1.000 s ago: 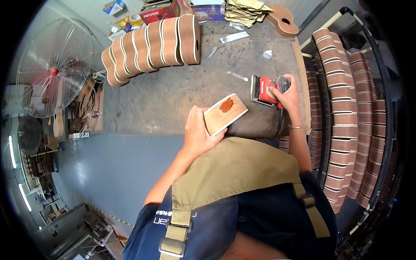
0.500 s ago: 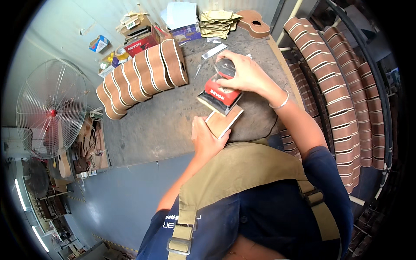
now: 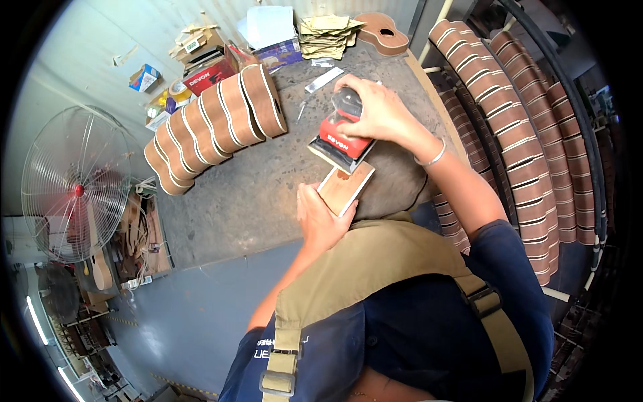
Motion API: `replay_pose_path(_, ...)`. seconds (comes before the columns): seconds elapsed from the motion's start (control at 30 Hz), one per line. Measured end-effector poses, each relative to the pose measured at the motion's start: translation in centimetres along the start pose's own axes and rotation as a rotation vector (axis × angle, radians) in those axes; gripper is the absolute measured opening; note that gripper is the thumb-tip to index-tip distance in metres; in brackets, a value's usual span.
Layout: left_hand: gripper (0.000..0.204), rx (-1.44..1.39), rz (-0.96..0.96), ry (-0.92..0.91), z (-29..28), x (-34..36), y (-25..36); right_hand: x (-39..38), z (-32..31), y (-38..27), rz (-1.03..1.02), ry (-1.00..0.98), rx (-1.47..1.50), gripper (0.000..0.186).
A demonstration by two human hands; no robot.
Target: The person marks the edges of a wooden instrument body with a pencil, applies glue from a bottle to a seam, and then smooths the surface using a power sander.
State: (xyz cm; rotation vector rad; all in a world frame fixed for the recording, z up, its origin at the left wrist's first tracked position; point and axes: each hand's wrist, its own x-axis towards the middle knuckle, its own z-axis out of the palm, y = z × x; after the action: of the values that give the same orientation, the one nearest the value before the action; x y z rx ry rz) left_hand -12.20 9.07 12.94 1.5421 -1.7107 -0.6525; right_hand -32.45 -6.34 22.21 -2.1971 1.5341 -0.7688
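Note:
My right hand point(image 3: 387, 115) is wrapped over the top of a red and black palm sander point(image 3: 343, 139). Its flat pad is tilted over the far end of a narrow brown wooden piece with white edging point(image 3: 344, 192), which looks like the side of a small guitar body. Whether pad and wood touch, I cannot tell. My left hand point(image 3: 319, 218) grips this wooden body at its near left end, fingers along one edge and thumb at the other. Beneath and to the right lies a dark rounded cushion point(image 3: 400, 179), partly hiding the body's outline from the bench.
A row of ukulele-shaped bodies point(image 3: 218, 120) stands left on the grey workbench point(image 3: 234, 194). Behind are boxes, stacked yellowish sheets point(image 3: 327, 37) and a loose body point(image 3: 383, 33). A caged fan point(image 3: 79, 187) is far left; racked bodies point(image 3: 492, 134) stand at right.
The sander has shifted slightly away from me, uncovering more of the wood's face and a dark mark on it. My left hand keeps its hold. The whole view has turned slightly.

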Motion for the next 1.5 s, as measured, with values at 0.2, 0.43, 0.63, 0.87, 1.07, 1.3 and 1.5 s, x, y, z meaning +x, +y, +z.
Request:
replay_pose_path(0.2, 0.070, 0.017, 0.025, 0.029, 0.1, 0.0, -0.2, -0.9, 0.6, -5.1, -0.065, -0.071, 0.003, 0.067)
replay_pose_path(0.43, 0.070, 0.015, 0.000, 0.014, -0.2, -0.3, -0.5, -1.9, -0.1, -3.2, -0.003, -0.014, -0.052, 0.066)
replay_pose_path(0.63, 0.070, -0.022, 0.005, 0.013, 0.0, -0.2, -0.5, -0.3, 0.4, -2.5, 0.013, 0.000, -0.038, 0.068)
replay_pose_path(0.87, 0.072, 0.049, 0.053, 0.033, 0.1, -0.3, -1.3, -1.9, 0.0, -5.0, 0.005, -0.111, 0.039, 0.067)
replay_pose_path(1.07, 0.073, 0.008, 0.038, -0.001, -0.1, 0.0, -0.9, 1.4, 1.1, 3.9, 0.085, -0.094, 0.137, 0.070)
replay_pose_path(1.3, 0.072, 0.050, 0.035, -0.004, -0.2, 0.5, -0.9, -0.4, 0.9, -2.9, -0.030, -0.020, -0.008, 0.069)
replay_pose_path(1.5, 0.072, 0.009, 0.033, -0.015, 0.0, 0.8, -0.8, -0.3, 0.2, -3.1, -0.022, 0.007, 0.005, 0.065)
